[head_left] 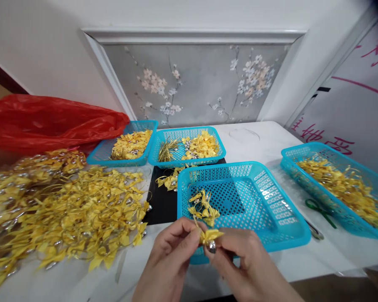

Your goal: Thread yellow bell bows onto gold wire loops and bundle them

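Left fingers [189, 244] and right fingers [223, 262] pinch yellow ribbon [210, 235] above a white table [271, 140] facing floral panelling [201, 84].

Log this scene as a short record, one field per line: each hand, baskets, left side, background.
Left hand: pinching a yellow ornament
Right hand: holding it at its silver ball
Front basket: small yellow cluster at its left
Rear baskets: two, holding yellow pieces
Right basket: more yellow pieces
Left side: yellow pile, red bag behind
Wall: floral panel
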`<control>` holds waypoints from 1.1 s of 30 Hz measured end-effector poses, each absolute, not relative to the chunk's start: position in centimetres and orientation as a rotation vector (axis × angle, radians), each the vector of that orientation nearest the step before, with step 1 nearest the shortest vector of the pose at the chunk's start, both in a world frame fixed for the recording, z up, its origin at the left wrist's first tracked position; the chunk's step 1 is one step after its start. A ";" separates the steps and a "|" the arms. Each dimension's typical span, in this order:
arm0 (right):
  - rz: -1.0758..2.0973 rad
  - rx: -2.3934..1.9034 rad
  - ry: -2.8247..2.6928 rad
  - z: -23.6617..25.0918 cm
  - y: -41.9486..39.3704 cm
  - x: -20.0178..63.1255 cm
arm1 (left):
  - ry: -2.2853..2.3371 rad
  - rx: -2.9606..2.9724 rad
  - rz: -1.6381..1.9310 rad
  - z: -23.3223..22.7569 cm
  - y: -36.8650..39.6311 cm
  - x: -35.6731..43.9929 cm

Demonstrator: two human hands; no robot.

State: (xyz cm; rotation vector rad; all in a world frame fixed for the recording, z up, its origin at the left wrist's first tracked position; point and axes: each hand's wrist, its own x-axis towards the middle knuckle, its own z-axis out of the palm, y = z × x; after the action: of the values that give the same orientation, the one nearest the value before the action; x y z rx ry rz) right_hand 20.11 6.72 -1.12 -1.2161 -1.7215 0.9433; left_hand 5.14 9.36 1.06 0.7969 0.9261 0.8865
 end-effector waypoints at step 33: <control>1.520 -0.965 -0.982 -2.1 6.8 19.5 | 0.844 0.757 0.855 0.5 9.4 4.9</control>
State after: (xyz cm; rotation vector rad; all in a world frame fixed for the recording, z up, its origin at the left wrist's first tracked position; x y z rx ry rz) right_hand 19.47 6.84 -2.08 -0.9648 -0.9824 1.5202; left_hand 4.92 9.36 0.48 0.7570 0.8435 0.8554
